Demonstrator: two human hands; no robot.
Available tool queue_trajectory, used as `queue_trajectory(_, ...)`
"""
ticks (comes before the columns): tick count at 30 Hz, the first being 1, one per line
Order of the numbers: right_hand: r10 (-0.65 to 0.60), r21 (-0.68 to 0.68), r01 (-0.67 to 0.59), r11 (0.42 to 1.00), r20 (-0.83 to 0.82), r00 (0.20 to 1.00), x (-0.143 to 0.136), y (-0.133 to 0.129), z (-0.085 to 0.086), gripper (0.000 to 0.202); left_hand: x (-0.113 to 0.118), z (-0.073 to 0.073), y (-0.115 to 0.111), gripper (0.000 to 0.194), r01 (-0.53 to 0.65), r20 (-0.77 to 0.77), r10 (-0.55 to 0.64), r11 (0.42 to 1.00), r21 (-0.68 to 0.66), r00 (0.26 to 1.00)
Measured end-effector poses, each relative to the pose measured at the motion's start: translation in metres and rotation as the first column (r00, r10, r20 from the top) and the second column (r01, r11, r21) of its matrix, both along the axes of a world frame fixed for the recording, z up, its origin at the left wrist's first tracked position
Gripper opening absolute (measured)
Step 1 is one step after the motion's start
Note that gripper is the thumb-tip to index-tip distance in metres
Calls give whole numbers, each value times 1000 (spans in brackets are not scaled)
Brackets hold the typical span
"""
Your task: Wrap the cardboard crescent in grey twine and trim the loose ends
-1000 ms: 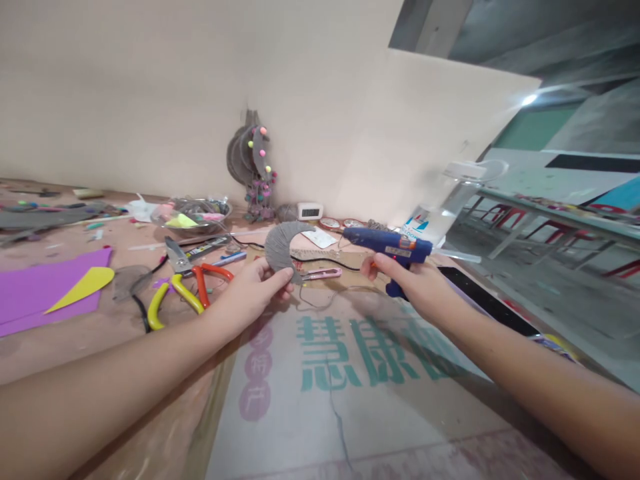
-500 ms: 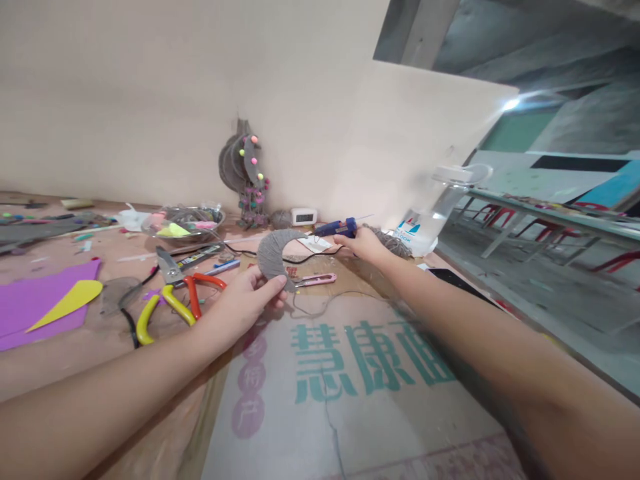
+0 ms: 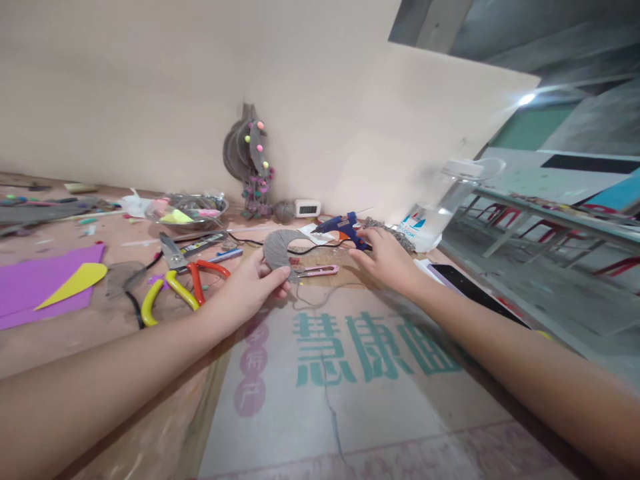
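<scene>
My left hand pinches a crescent wrapped in grey yarn, thumb on its face. A loose strand of yarn trails near it across the board. At the right, my right hand is just beside the handle of a blue glue gun, thumb and fingers apart around the handle's end. The gun rests by the wall, nozzle to the left. Between the hands lie pink-handled thread snips.
Scissors with yellow handles, a purple sheet and a bowl lie left. A decorated hanging and white timer stand at the wall. A clear bottle and black phone are right.
My right hand has loosened from the glue gun's handle and drawn slightly right and toward me. The gun shows more of its side. The left hand keeps the crescent.
</scene>
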State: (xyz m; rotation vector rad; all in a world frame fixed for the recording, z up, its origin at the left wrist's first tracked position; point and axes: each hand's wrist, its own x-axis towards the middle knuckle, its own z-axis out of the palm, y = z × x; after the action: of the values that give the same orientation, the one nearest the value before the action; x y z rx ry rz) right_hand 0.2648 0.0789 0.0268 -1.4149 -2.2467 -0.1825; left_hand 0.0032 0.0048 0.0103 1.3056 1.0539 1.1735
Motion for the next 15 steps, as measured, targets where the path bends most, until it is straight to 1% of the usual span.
queue_trajectory(1,40,21,-40,999,-20,999,-5,-12,2,35,0,1,-1,43,0,9,0,1000,3,1000)
queue_trajectory(2,90,0,-91,996,-48,995,-11,-24,4,31,0,2,-2,56,0,20,0,1000,-4,1000)
queue_trajectory(4,171,-103,-178,979,-74,983,-27,-47,9,30,1,3,-4,78,1,47,0,1000,-26,999)
queue_trajectory(5,227,-170,-231,958,-43,973,-36,-57,10,32,1,3,-5,83,11,63,-9,999,-36,998)
queue_trajectory(6,278,-202,-274,940,-9,960,-44,-66,11,36,0,2,-5,82,30,81,-26,999,-43,996)
queue_trajectory(7,338,-212,-324,922,31,941,-51,-73,10,39,0,2,-4,77,52,94,-48,997,-48,994)
queue_trajectory(8,386,-215,-364,906,69,920,-58,-78,9,40,0,1,-4,67,72,102,-66,996,-48,993)
queue_trajectory(11,466,-129,-451,883,128,875,-70,-84,-1,25,-1,-2,-1,34,78,70,-76,997,-26,995)
queue_trajectory(13,492,-61,-489,870,117,862,-72,-84,-7,24,-1,-3,0,25,62,15,-62,998,8,998)
queue_trajectory(15,520,-23,-520,854,84,850,-72,-84,-11,25,-1,-4,0,23,69,-67,-65,996,57,996)
